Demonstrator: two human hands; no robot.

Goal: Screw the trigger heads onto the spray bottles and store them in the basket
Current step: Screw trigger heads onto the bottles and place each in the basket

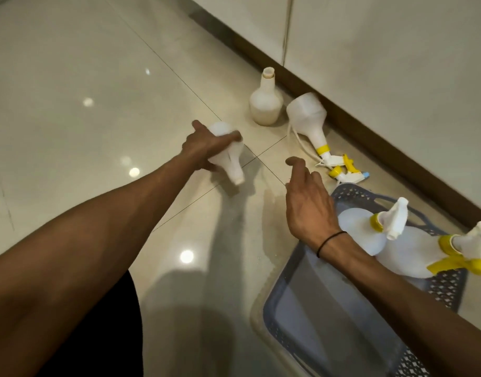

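Head view: tiled floor [70, 104]; grey basket [329, 322] at lower right holding two capped spray bottles [402, 254]. Left hand [206, 148] wraps its grip around an uncapped bottle [231, 164], tilted. Right hand [307, 205] hovers open, empty, above the basket rim. Near the skirting: upright open bottle [266, 104], toppled capped bottle [310, 118], loose trigger head [348, 176].

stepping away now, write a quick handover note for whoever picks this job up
Left hand: grip shut on a headless bottle, tilted over the floor.
Right hand: open, empty, above the basket rim.
Done: two bottles with heads lie in the basket.
On the floor: a lying bottle that looks fitted with a head, one upright open bottle, loose trigger heads.
Left: cap the open bottles, store all three.
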